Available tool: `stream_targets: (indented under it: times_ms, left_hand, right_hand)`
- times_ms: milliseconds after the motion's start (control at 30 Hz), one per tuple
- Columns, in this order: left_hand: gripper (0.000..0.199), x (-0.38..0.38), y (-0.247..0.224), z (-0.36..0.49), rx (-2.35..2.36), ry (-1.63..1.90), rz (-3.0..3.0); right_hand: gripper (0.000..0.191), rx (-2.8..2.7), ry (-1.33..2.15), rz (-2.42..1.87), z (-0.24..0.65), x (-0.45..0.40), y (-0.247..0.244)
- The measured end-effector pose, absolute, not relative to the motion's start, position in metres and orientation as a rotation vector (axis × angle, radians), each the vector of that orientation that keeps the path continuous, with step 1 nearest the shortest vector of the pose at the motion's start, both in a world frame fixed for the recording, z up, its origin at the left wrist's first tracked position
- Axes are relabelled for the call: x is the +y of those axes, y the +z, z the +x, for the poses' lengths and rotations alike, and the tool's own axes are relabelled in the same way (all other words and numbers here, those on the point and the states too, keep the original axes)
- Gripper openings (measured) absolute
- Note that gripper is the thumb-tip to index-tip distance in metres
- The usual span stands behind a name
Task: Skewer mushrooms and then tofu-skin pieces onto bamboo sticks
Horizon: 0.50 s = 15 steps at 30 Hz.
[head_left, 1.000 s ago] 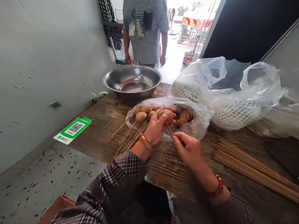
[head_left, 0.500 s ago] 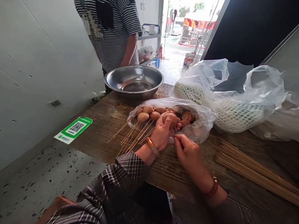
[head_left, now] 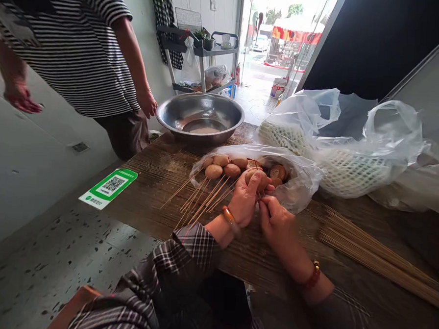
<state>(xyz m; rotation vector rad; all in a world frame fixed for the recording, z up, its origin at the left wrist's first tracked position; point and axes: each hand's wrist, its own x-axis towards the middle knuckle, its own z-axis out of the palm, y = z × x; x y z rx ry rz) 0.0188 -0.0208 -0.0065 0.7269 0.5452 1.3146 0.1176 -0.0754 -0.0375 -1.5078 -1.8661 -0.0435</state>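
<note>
My left hand (head_left: 242, 202) is closed around a brown mushroom cap (head_left: 256, 179), holding it over the edge of an opened clear plastic bag (head_left: 302, 191). Just below, my right hand (head_left: 277, 217) pinches thin bamboo skewers (head_left: 261, 192) that run up to the held cap; how far they reach inside is hidden by my fingers. To the left, several skewered mushrooms (head_left: 213, 171) rest on the bag's edge, their sticks (head_left: 205, 203) pointing toward me. More loose mushrooms (head_left: 278, 172) lie inside the bag, some showing their undersides.
A bundle of bamboo skewers (head_left: 373, 251) lies on the wooden table (head_left: 156, 176) at right. Behind the bag stand a steel basin (head_left: 199, 134) and plastic bags with foam-netted goods (head_left: 351, 171). A QR-code card (head_left: 110, 188) lies left. Beyond are a person in stripes (head_left: 95, 64) and a shelf cart (head_left: 196, 50).
The person in the striped shirt has moved left and closer, uncovering the shelf cart. My hands keep nearly the same hold on mushroom and skewers; the view has shifted slightly.
</note>
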Motion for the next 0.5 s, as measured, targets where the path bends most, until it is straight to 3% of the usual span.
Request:
stream_targets:
  times_ms: [300, 500]
  left_hand:
    - [0.044, -0.027, -0.010, 0.025, 0.577, 1.302, 0.757]
    - [0.047, -0.022, -0.003, 0.016, 0.582, 1.249, 0.813]
  right_hand:
    - [0.035, -1.871, -0.200, -1.517, 0.117, -0.067, -0.029]
    - [0.030, -1.861, -0.050, -1.460, 0.124, -0.070, -0.022]
